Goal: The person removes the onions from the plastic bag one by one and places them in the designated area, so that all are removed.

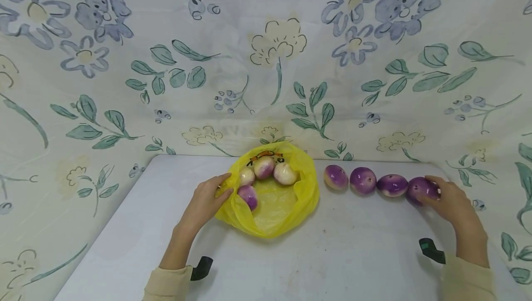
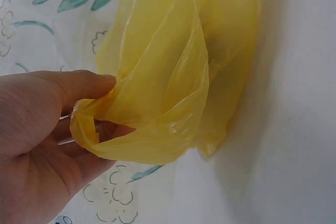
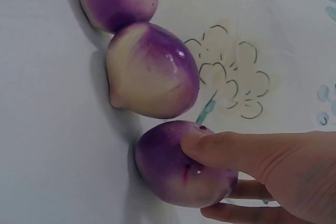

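A yellow plastic bag lies wide open on the table, its mouth facing up, with several purple-and-white turnips inside. My left hand holds the bag's left edge; in the left wrist view, thumb and fingers are around a folded loop of the plastic. To the right of the bag, a row of several turnips lies on the table. At the row's right end my right hand grips the last turnip, thumb on top and fingers round its far side. That turnip sits close beside its neighbour.
The white table ends at a back edge just behind the bag and the row. A flower-patterned cloth hangs behind it and shows at both sides. Black mounts stick out by both wrists, beside the beige sleeves.
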A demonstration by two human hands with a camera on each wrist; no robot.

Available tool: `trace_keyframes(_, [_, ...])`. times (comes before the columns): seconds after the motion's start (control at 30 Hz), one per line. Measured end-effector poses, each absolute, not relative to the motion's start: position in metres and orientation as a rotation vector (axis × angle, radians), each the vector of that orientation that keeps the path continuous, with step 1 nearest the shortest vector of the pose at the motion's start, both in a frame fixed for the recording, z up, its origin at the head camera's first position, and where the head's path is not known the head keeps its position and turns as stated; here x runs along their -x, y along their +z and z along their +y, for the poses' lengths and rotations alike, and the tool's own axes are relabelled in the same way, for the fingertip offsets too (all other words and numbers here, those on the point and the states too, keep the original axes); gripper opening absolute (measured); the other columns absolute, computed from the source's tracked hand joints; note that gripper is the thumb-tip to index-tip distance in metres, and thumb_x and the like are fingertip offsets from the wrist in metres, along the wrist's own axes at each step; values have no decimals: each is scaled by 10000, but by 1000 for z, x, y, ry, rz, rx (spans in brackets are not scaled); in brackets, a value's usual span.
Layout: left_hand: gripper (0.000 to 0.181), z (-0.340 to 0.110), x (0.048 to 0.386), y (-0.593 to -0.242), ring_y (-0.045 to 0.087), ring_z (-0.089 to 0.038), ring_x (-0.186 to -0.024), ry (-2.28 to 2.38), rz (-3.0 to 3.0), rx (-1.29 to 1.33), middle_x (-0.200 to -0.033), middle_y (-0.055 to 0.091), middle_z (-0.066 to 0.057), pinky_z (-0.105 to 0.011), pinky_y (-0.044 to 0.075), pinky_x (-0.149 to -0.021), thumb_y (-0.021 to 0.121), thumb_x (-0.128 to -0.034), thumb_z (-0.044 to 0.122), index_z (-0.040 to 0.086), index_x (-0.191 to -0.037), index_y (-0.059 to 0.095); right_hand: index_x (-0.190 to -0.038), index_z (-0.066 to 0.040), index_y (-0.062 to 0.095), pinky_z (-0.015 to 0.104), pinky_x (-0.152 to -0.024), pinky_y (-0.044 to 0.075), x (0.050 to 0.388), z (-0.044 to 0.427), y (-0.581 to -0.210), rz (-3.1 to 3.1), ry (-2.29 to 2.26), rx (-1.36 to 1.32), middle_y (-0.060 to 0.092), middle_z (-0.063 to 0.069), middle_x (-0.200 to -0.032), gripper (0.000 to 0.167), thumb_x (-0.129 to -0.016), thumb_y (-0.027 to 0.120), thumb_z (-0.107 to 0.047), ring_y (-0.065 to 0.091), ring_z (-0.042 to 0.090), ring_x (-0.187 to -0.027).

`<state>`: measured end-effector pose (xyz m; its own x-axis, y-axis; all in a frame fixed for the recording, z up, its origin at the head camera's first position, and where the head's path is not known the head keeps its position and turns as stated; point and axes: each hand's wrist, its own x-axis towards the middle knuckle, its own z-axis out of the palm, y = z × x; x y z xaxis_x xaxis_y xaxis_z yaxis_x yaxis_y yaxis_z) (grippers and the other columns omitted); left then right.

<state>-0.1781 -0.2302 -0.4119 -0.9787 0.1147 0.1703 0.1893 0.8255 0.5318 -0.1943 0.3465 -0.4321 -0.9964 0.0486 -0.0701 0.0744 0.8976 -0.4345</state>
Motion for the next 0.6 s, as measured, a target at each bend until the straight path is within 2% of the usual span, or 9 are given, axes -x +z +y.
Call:
trace_keyframes(0.3, [457, -231, 180, -414, 637, -306, -1089, -864, -2863, 253, -1287, 638, -204, -465, 560, -948, 659, -934, 152, 6, -1355, 556, -1460, 24, 327, 758, -893, 393, 196, 346, -437, 3037, -703, -86, 398, 440, -1299, 757, -933, 619, -435, 408, 632, -1165])
trace_keyframes(0.47, [457, -231, 180, -414, 638, -298, -1074, -862, -2866, 251, -1278, 644, -200, -460, 564, -941, 662, -933, 155, 6, -1353, 558, -1494, 16, 281, 768, -937, 359, 198, 345, -438, 3032, -690, -112, 360, 442, -1366, 809, -942, 582, -494, 369, 637, -1212])
trace_keyframes(0.6, [458, -231, 180, -414, 640, -304, -1079, -860, -2863, 256, -1276, 644, -203, -464, 563, -941, 662, -932, 153, 3, -1352, 558, -1507, 19, 247, 768, -971, 329, 198, 345, -440, 3022, -680, -105, 326, 450, -1391, 809, -958, 560, -485, 329, 643, -1240])
